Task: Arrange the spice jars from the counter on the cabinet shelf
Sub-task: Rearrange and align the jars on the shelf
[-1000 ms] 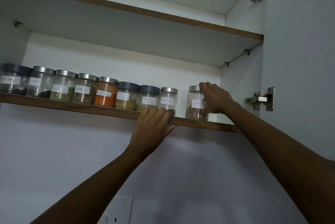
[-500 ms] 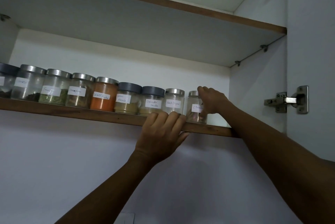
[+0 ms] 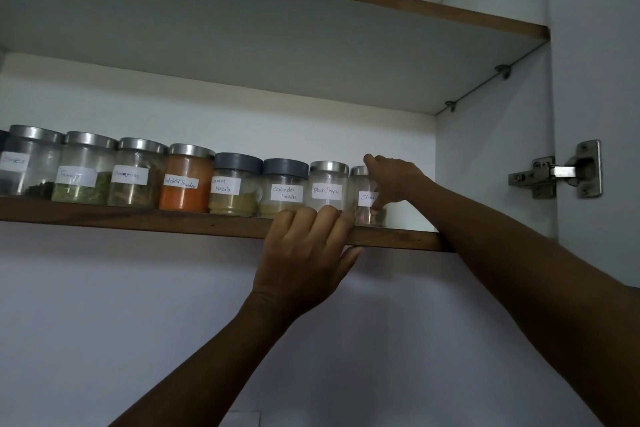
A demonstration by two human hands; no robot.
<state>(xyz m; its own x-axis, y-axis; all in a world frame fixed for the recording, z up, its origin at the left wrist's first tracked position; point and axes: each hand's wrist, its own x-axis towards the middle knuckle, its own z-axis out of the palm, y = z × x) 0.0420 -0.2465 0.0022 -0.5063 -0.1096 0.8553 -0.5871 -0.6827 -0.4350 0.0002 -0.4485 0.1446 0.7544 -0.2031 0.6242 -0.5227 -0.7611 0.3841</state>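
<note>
Several labelled glass spice jars stand in a row on the wooden cabinet shelf [image 3: 138, 219]. Among them are an orange red chilli powder jar [image 3: 187, 181], a garam masala jar [image 3: 235, 187], a coriander powder jar [image 3: 284, 184] and a black pepper jar [image 3: 327, 184]. At the right end stands the cinnamon jar [image 3: 363, 198], touching the black pepper jar. My right hand [image 3: 394, 181] wraps around its right side and lid. My left hand [image 3: 308, 253] grips the shelf's front edge below the black pepper jar, fingers over the top.
An upper shelf [image 3: 415, 11] sits above the row. The cabinet's right wall [image 3: 485, 167] leaves a short stretch of shelf free beside the cinnamon jar. The open door [image 3: 595, 97] with its metal hinge [image 3: 561, 170] hangs at the right.
My right hand has slid the cinnamon jar left, closing the gap to the black pepper jar. My left hand stays on the shelf edge. The view has shifted right.
</note>
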